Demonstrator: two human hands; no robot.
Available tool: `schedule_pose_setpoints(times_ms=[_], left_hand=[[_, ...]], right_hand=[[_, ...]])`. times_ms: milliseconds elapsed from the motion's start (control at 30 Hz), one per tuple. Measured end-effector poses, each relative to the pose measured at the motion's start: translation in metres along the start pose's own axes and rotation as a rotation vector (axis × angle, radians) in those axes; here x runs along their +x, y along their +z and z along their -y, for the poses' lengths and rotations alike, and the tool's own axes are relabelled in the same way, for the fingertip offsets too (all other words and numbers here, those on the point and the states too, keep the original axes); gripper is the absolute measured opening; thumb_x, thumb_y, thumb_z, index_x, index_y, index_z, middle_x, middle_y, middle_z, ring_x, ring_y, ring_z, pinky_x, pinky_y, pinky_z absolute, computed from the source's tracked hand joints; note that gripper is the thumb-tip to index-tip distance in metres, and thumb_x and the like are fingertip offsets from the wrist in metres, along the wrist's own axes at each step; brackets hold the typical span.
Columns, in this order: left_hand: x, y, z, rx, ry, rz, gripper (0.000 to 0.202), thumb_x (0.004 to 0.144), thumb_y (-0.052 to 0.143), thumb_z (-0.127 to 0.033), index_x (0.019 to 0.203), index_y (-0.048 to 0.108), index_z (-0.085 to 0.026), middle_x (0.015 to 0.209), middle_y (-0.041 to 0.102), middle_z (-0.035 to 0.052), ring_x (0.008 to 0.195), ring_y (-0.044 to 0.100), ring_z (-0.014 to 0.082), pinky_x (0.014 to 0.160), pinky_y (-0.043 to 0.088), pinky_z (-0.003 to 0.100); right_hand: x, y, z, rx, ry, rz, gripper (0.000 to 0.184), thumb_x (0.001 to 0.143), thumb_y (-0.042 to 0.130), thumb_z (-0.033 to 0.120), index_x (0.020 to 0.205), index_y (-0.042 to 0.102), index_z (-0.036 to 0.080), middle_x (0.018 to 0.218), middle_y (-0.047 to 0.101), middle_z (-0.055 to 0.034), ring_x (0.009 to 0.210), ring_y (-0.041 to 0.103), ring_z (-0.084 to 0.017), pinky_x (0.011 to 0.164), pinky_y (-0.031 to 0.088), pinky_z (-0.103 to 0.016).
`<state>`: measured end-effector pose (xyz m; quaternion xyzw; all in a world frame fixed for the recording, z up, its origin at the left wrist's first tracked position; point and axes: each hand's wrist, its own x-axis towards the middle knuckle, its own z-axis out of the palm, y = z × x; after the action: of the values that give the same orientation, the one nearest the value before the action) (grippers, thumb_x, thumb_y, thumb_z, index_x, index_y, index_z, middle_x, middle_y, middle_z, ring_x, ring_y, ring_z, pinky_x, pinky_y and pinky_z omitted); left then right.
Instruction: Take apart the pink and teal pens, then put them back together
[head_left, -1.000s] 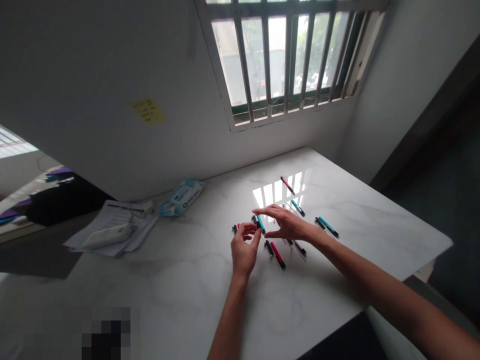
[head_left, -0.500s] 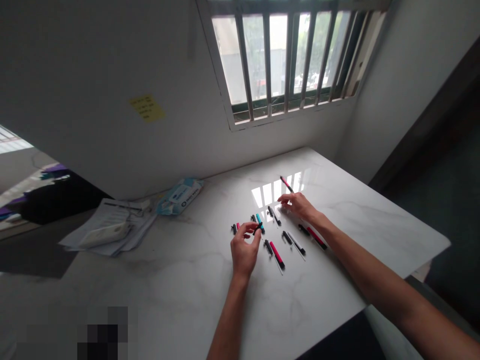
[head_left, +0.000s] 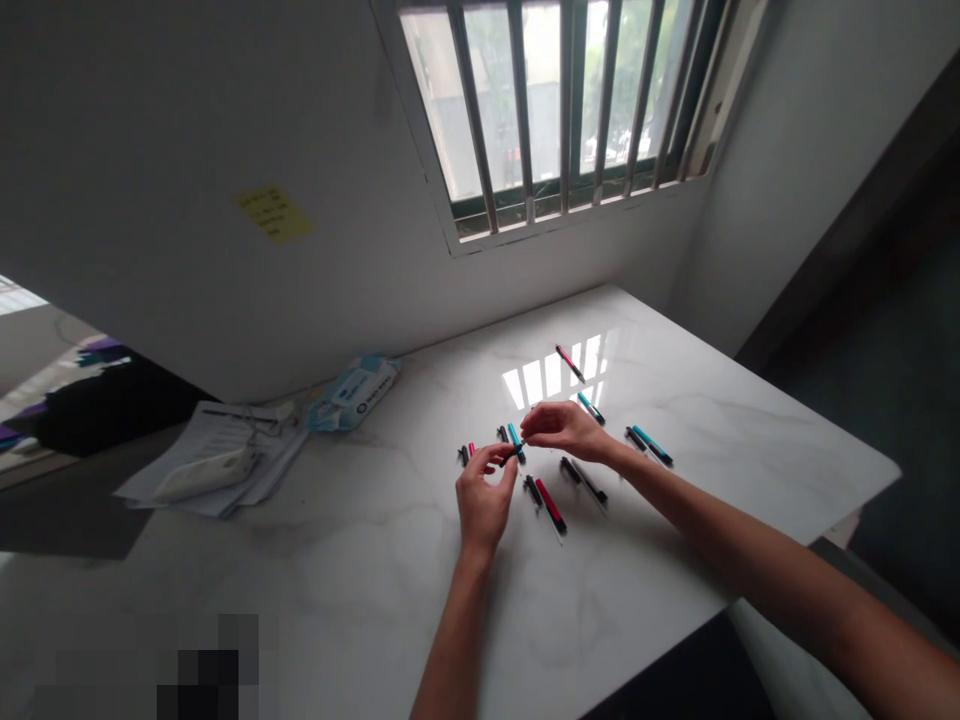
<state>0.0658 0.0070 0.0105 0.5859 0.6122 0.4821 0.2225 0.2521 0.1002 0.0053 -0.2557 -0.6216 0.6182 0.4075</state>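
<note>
My left hand [head_left: 480,505] pinches a small black pen part [head_left: 511,456] above the table. Close by on its right, my right hand [head_left: 564,430] has its fingers drawn together at the far end of that part; whatever sits between them is too small to make out. Below the hands lie a red pen barrel [head_left: 551,504] and a black pen piece [head_left: 533,489], with a thin refill alongside. A teal pen barrel [head_left: 515,438] is just behind the left fingertips. Grey and black pen pieces [head_left: 589,482] rest under my right wrist.
Farther back are a whole red pen [head_left: 569,362] and a teal pen [head_left: 591,408]. Another teal barrel [head_left: 652,444] lies right of my right forearm. A blue wipes pack [head_left: 355,394] and papers [head_left: 217,450] stand along the wall, under a barred window [head_left: 555,110].
My right hand has moved left from the far pens to the black part in my left hand. Teal pens formerly behind my right arm now show. The left hand stays nearly in place.
</note>
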Motion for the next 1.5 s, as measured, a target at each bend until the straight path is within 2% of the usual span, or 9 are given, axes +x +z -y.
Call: schedule_pose_setpoints(times_ms=[267, 367, 467, 733, 867, 1067, 1367, 1500], left_hand=[[0.0, -0.001, 0.0, 0.008, 0.01, 0.007, 0.012, 0.088, 0.07, -0.03, 0.097, 0.077, -0.026, 0.098, 0.077, 0.0024, 0.085, 0.067, 0.0189, 0.08, 0.051, 0.033], [0.0, -0.001, -0.001, 0.012, 0.015, 0.013, 0.012, 0.089, 0.07, -0.03, 0.098, 0.077, -0.026, 0.099, 0.078, 0.002, 0.086, 0.067, 0.0187, 0.08, 0.051, 0.033], [0.0, -0.001, -0.001, 0.017, 0.02, 0.017, 0.012, 0.089, 0.07, -0.03, 0.098, 0.077, -0.026, 0.099, 0.078, 0.002, 0.085, 0.067, 0.0187, 0.081, 0.051, 0.033], [-0.001, -0.001, -0.002, 0.019, 0.039, 0.012, 0.012, 0.089, 0.07, -0.03, 0.097, 0.077, -0.025, 0.098, 0.077, 0.0034, 0.085, 0.067, 0.0193, 0.08, 0.051, 0.033], [-0.001, -0.001, -0.003, 0.021, 0.05, 0.013, 0.012, 0.089, 0.07, -0.03, 0.097, 0.077, -0.025, 0.098, 0.077, 0.0036, 0.085, 0.068, 0.0197, 0.08, 0.051, 0.033], [-0.002, -0.001, -0.003, 0.028, 0.052, 0.022, 0.012, 0.089, 0.07, -0.029, 0.097, 0.077, -0.025, 0.099, 0.077, 0.0036, 0.086, 0.067, 0.0197, 0.081, 0.051, 0.033], [-0.001, -0.001, -0.002, 0.025, 0.057, 0.037, 0.012, 0.088, 0.071, -0.028, 0.097, 0.078, -0.025, 0.098, 0.077, 0.0034, 0.086, 0.067, 0.0195, 0.081, 0.051, 0.033], [-0.002, -0.001, -0.002, 0.019, 0.053, 0.048, 0.012, 0.089, 0.072, -0.03, 0.098, 0.078, -0.026, 0.099, 0.078, 0.0033, 0.087, 0.068, 0.0198, 0.082, 0.051, 0.034]], right_hand=[[-0.003, 0.004, 0.002, -0.08, -0.02, 0.023, 0.034, 0.079, 0.087, 0.042, 0.099, 0.076, 0.017, 0.095, 0.08, -0.007, 0.091, 0.077, -0.022, 0.09, 0.062, -0.037], [-0.004, 0.002, 0.003, -0.206, -0.038, 0.007, 0.033, 0.085, 0.082, 0.044, 0.103, 0.076, 0.017, 0.094, 0.08, -0.0078, 0.089, 0.077, -0.022, 0.087, 0.061, -0.036], [-0.005, -0.003, 0.004, -0.32, -0.066, 0.061, 0.034, 0.088, 0.079, 0.045, 0.108, 0.077, 0.018, 0.097, 0.08, -0.008, 0.089, 0.076, -0.021, 0.085, 0.061, -0.034], [-0.006, -0.007, 0.007, -0.542, -0.081, 0.091, 0.034, 0.094, 0.07, 0.05, 0.094, 0.078, 0.018, 0.08, 0.077, -0.005, 0.071, 0.069, -0.017, 0.067, 0.053, -0.028], [-0.007, -0.008, 0.01, -0.53, -0.098, 0.131, 0.032, 0.094, 0.071, 0.05, 0.101, 0.077, 0.019, 0.085, 0.077, -0.005, 0.073, 0.068, -0.017, 0.068, 0.053, -0.028], [-0.006, -0.008, 0.012, -0.58, -0.093, 0.167, 0.033, 0.097, 0.065, 0.05, 0.097, 0.077, 0.019, 0.088, 0.077, -0.0052, 0.075, 0.068, -0.017, 0.068, 0.051, -0.026], [-0.006, -0.007, 0.012, -0.63, -0.087, 0.174, 0.035, 0.099, 0.062, 0.048, 0.088, 0.076, 0.018, 0.078, 0.074, -0.0035, 0.067, 0.062, -0.015, 0.062, 0.043, -0.024], [-0.006, -0.009, 0.011, -0.603, -0.08, 0.186, 0.033, 0.099, 0.063, 0.049, 0.093, 0.075, 0.018, 0.083, 0.073, -0.0037, 0.07, 0.061, -0.015, 0.064, 0.043, -0.024]])
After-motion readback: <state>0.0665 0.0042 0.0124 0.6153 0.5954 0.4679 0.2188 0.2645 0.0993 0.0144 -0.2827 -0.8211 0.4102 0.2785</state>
